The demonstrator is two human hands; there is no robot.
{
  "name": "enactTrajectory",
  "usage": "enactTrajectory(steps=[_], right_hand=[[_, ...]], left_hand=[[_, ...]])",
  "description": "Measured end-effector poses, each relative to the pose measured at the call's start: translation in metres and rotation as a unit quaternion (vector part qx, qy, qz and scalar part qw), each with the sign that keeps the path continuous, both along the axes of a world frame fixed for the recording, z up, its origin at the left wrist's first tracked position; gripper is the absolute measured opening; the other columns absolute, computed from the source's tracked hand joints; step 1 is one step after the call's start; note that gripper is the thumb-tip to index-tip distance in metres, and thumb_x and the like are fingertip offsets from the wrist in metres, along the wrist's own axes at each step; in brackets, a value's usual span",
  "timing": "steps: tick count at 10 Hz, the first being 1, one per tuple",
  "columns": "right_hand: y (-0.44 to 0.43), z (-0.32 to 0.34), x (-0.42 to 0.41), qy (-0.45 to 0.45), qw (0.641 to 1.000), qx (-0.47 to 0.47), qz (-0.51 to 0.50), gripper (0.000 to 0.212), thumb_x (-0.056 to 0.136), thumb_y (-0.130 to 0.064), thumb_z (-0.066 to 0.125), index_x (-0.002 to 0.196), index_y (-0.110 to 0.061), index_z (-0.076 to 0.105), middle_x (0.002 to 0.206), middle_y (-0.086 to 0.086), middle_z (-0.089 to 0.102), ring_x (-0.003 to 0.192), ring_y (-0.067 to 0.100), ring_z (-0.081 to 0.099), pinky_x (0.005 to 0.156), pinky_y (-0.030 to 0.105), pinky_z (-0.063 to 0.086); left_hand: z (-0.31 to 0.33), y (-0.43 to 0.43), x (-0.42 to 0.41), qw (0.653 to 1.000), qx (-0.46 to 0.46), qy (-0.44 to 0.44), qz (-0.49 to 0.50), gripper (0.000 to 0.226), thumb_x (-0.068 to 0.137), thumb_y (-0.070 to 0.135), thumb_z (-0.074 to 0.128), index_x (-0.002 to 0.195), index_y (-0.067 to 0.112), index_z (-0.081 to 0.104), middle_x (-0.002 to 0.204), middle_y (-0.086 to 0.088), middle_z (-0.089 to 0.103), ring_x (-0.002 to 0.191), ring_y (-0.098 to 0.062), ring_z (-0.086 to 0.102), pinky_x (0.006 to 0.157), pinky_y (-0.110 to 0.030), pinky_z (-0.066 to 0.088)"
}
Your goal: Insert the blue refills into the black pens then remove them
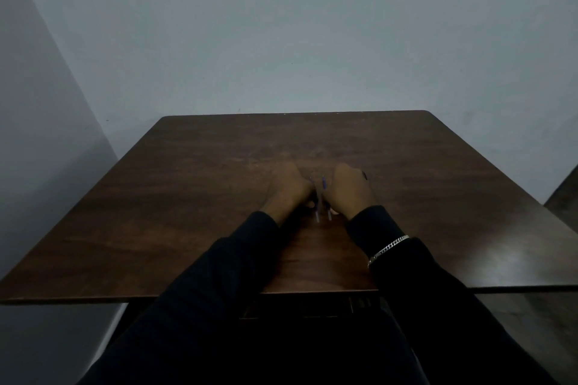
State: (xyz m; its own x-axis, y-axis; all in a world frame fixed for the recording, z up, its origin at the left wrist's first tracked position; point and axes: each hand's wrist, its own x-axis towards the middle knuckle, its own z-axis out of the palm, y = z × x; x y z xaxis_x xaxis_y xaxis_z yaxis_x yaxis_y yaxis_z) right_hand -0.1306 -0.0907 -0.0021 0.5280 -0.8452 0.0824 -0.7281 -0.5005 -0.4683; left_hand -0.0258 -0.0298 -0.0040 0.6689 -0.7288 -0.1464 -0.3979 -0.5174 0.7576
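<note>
Both hands rest side by side on the middle of the dark wooden table [187, 197], knuckles away from me. My left hand [289, 187] is curled shut around a thin blue refill [316, 212] whose end pokes out toward me. My right hand [348, 189] is curled around a second blue refill [325, 194] that shows between the two hands. A dark tip [364, 176] sticks out at the far right of my right hand; it may be a black pen. The scene is dim, and the fingers hide whether the refills sit inside pens.
A plain grey wall stands right behind the table's far edge. Dark sleeves cover both forearms, with a silver bracelet [387, 248] on the right wrist. Another dark surface [563, 194] shows at the right edge.
</note>
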Motion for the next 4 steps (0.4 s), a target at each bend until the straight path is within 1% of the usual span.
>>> enactTrajectory(steps=[1,2,3,4], right_hand=[[0.000,-0.001,0.000,-0.007,1.000,0.010,-0.003,0.041,0.097,-0.026,0.064,0.065,-0.014,0.041,0.063,0.002,0.043,0.094,0.037,0.068,0.089,0.044,0.055],[-0.004,-0.001,0.001,-0.011,0.999,0.033,-0.012,0.039,0.097,-0.033,0.065,0.066,-0.014,0.048,0.066,0.005,0.054,0.086,0.031,0.071,0.089,0.044,0.058],[-0.011,0.000,-0.002,-0.050,0.998,0.031,-0.015,0.038,0.093,-0.028,0.068,0.063,-0.013,0.051,0.061,0.004,0.058,0.055,0.018,0.060,0.047,0.025,0.045],[-0.017,0.000,-0.003,-0.095,0.995,0.005,0.004,0.033,0.086,-0.013,0.065,0.057,-0.013,0.050,0.060,0.006,0.059,0.056,0.021,0.061,0.049,0.026,0.047]], left_hand=[[0.001,0.002,-0.002,1.000,-0.007,0.005,0.000,0.017,0.091,0.004,0.076,0.075,0.000,0.072,0.063,-0.012,0.070,0.049,-0.016,0.065,0.048,-0.026,0.047],[0.003,0.005,-0.002,1.000,-0.017,-0.002,-0.006,0.029,0.093,0.005,0.075,0.065,0.004,0.066,0.064,-0.012,0.070,0.045,-0.013,0.065,0.044,-0.025,0.048],[0.004,0.008,-0.001,1.000,-0.028,0.001,-0.012,0.027,0.096,0.007,0.072,0.069,0.004,0.069,0.072,-0.013,0.074,0.068,-0.024,0.075,0.064,-0.036,0.061],[0.006,0.013,0.002,0.999,-0.032,-0.018,-0.002,0.030,0.097,0.013,0.075,0.069,0.009,0.067,0.074,-0.014,0.076,0.070,-0.024,0.076,0.067,-0.037,0.062]])
